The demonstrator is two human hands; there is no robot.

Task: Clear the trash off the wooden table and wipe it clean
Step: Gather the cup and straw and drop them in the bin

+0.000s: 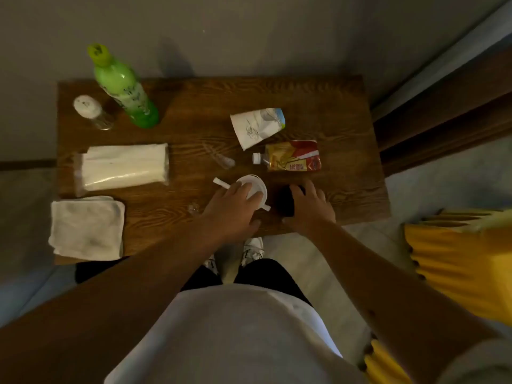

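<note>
On the wooden table (pixel 194 117) my left hand (pixel 230 209) lies over a white plastic cup lid (pixel 256 187) with a white straw (pixel 220 183) through it, fingers curled on the lid. My right hand (pixel 309 209) rests on a dark object (pixel 285 199) near the front edge; whether it grips it is unclear. A crumpled white paper pouch (pixel 257 127) and a flattened yellow-red drink pouch (pixel 293 156) with a white cap lie just beyond. A bit of clear plastic wrap (pixel 225 161) lies between. A folded white cloth (pixel 87 227) sits at the front left corner.
A tall green bottle (pixel 123 87) and a small clear jar with a white lid (pixel 91 112) stand at the back left. A pack of white tissues (pixel 123 167) lies at the left. A yellow bag (pixel 457 259) stands on the floor right of the table.
</note>
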